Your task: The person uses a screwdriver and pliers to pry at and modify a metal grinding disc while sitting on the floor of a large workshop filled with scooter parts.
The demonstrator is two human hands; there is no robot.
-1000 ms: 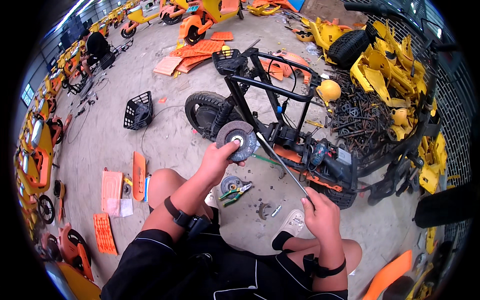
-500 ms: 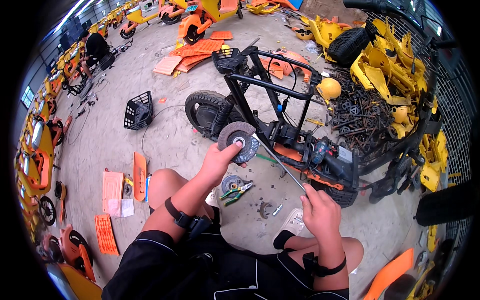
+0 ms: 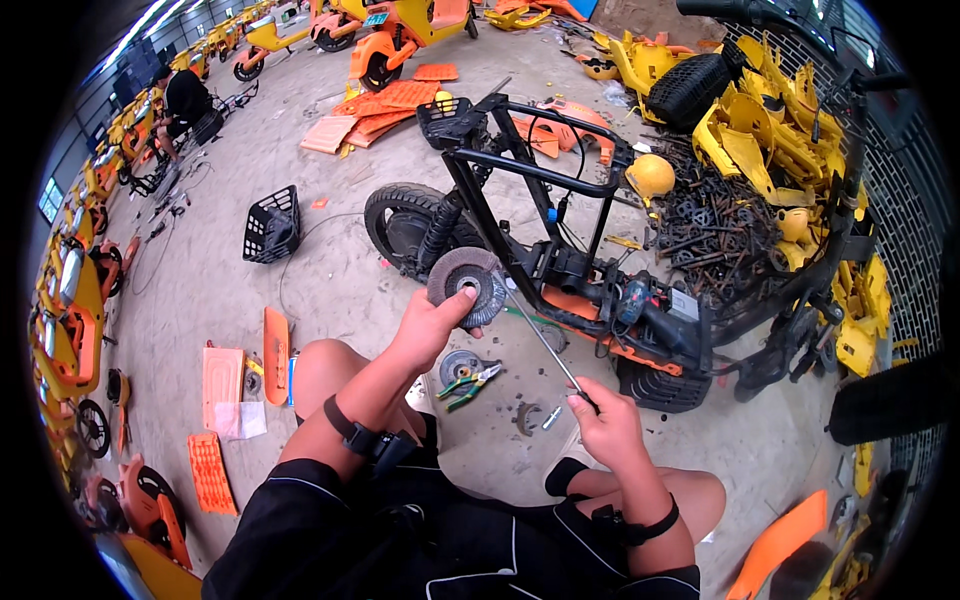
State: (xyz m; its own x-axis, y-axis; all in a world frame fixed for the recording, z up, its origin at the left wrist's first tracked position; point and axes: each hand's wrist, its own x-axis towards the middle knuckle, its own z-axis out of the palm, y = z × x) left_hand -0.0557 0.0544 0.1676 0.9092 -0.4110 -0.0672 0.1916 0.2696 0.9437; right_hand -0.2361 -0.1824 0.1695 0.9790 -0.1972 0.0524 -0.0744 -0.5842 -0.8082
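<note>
Pinched between thumb and fingers, a round grey-brown flap disc [image 3: 454, 272] is held up by my left hand [image 3: 437, 326]. My right hand [image 3: 610, 425] grips a long thin metal rod [image 3: 544, 344] near its lower end; the upper tip reaches the disc's right edge, though whether they touch I cannot tell. Behind both hands stands a stripped black scooter frame [image 3: 530, 167] with a rear wheel, orange strip and a teal-black power tool [image 3: 632, 300] resting on it. Below the disc lie green-handled pliers [image 3: 463, 388], another disc [image 3: 459, 363] and a small metal cylinder [image 3: 552, 418].
Orange panels [image 3: 385, 98] and a black basket [image 3: 271, 225] lie on the concrete. At right are heaped yellow body parts [image 3: 750, 140] and rusty metal pieces [image 3: 710, 220]. Rows of scooters [image 3: 65, 325] line the left. A person [image 3: 185, 97] works at back left.
My right hand has shifted left and a little down, taking the rod with it. The disc in my left hand sits slightly lower and further left.
</note>
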